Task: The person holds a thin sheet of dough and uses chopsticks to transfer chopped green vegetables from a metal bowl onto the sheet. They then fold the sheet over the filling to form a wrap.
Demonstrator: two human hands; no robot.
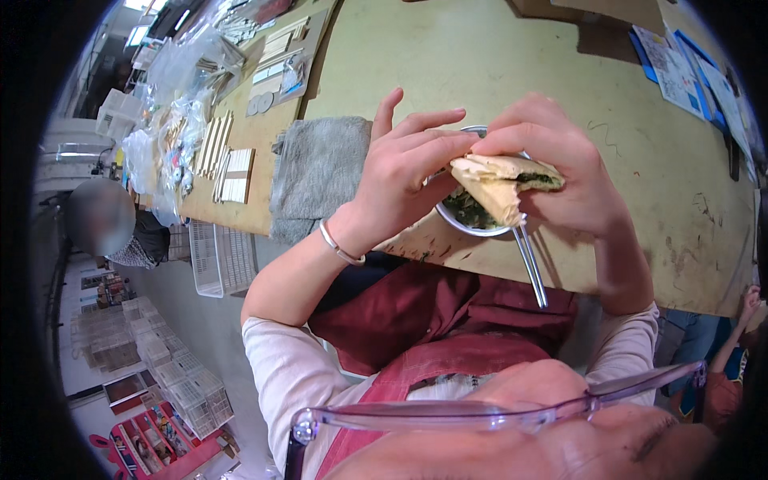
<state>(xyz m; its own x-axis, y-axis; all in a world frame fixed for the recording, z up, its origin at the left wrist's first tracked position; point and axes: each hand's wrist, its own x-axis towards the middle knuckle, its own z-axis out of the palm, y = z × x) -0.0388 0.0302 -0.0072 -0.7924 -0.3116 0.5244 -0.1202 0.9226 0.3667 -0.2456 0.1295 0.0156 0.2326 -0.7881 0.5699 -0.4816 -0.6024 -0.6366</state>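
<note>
I see the folded flatbread [498, 178] with dark green filling held up above the near edge of the table [640, 120], its long axis running left to right. My right hand [564, 172] is closed around its right end and holds it from above and behind. My left hand [404, 172] touches the left end only with the fingertips; the other fingers are spread wide. Just below and behind the bread stands a metal bowl [472, 216] with more dark greens inside. Metal chopsticks [532, 268] stick out from it toward me. A grey cloth [316, 168] lies to the left.
</note>
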